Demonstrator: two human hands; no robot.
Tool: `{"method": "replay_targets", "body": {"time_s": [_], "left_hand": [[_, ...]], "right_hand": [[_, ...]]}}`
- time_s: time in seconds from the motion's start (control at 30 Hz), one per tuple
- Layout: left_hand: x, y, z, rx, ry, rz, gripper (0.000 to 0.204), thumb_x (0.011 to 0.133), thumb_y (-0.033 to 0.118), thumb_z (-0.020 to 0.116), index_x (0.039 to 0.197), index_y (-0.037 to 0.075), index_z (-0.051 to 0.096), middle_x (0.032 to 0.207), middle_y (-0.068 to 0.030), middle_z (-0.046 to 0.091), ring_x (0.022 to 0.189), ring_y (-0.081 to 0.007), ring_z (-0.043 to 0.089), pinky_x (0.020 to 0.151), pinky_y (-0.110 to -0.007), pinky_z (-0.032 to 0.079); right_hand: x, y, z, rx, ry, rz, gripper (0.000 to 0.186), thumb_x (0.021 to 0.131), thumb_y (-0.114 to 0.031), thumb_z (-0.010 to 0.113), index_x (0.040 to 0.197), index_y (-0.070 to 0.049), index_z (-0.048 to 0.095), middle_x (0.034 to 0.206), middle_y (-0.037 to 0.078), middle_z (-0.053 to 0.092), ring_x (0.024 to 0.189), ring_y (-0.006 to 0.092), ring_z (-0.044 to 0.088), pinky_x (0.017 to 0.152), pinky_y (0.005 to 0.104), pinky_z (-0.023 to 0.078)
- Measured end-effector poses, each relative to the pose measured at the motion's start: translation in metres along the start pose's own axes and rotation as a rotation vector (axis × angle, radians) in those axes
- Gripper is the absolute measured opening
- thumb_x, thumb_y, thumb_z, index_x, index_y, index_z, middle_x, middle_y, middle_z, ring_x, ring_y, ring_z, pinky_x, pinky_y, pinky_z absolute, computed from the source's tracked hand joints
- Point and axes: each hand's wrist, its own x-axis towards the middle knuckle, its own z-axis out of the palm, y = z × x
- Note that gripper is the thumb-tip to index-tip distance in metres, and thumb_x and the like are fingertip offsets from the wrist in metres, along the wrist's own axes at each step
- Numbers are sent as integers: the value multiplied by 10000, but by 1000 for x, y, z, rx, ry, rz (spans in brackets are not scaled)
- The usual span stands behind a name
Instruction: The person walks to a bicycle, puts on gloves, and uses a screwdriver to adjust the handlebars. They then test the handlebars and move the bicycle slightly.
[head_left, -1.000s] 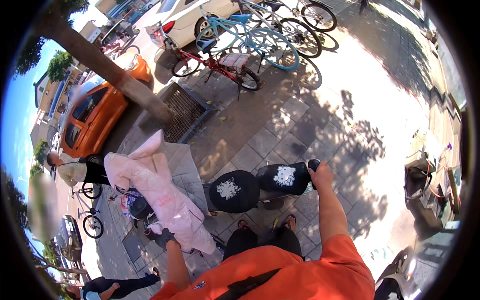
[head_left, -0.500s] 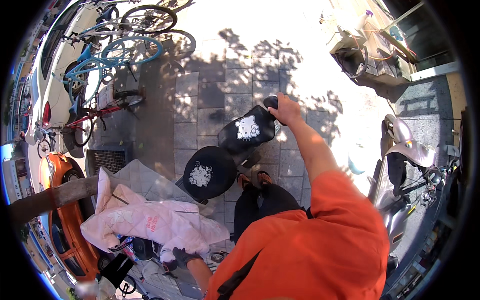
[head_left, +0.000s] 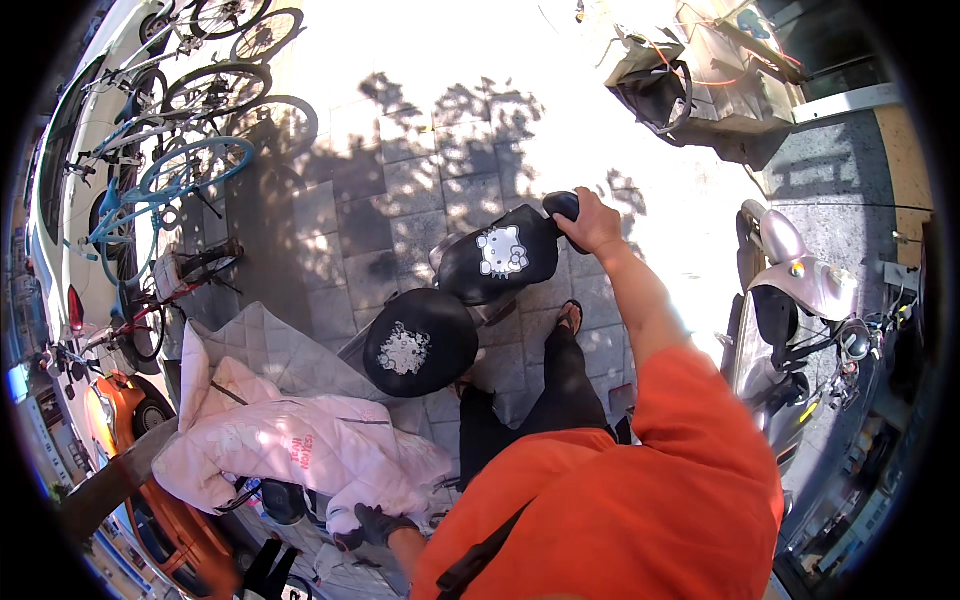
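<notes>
A motor scooter stands beside me, its black rear seat (head_left: 470, 270) printed with a white cartoon cat face. Ahead of that lies a round black front seat (head_left: 440, 335) with a white lacy pattern. My right hand (head_left: 597, 222), bare, is closed on the black rear backrest (head_left: 562, 206) at the seat's end. A pink quilted wind apron (head_left: 320, 445) drapes over the scooter's front. At its lower right edge my left hand (head_left: 385, 525), in a dark glove, wraps round the handlebar grip (head_left: 350, 540); part of the grip is hidden.
Several bicycles, a blue one (head_left: 150, 215) among them, stand at the left beside a white car (head_left: 70, 190). An orange car (head_left: 170, 520) is at the lower left. Another scooter, silver (head_left: 810, 285), is parked at the right. A wooden structure (head_left: 735, 90) stands upper right.
My feet have stepped apart, one now farther toward the scooter's rear. The bicycles and surroundings have shifted left in view. Both hands keep their holds.
</notes>
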Motion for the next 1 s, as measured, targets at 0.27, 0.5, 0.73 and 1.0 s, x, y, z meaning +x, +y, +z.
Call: {"method": "replay_targets", "body": {"time_s": [0.27,0.5,0.73,1.0], "left_hand": [[-115,-18,60,-92,-82,108,477,837,298,724,1173,-21,607,1032,-138,640,854,-292,634,697,-461,528],[-181,-21,133,-397,-216,446,612,790,24,704,1374,68,528,1032,-91,649,805,-243,623,676,-380,528],[-265,-60,154,-357,-363,481,773,774,-21,656,1476,128,369,1191,-91,580,767,-215,601,518,-342,518],[-363,-120,166,-152,-440,517,852,816,62,670,1545,140,236,1332,-113,527,789,-205,613,539,-331,529]], "right_hand": [[29,133,-30,129,155,14,708,801,-498,749,1332,-88,525,1211,174,648,1014,398,674,885,506,531],[48,208,-94,203,127,185,719,805,-442,776,1353,-86,475,1265,167,621,1129,365,641,924,483,525],[53,310,-110,110,164,303,751,824,-468,745,1387,-70,448,1258,223,638,1108,444,632,939,518,500],[44,443,-123,74,259,454,739,808,-457,755,1367,-72,460,1297,212,622,1138,423,628,957,504,497]]}}
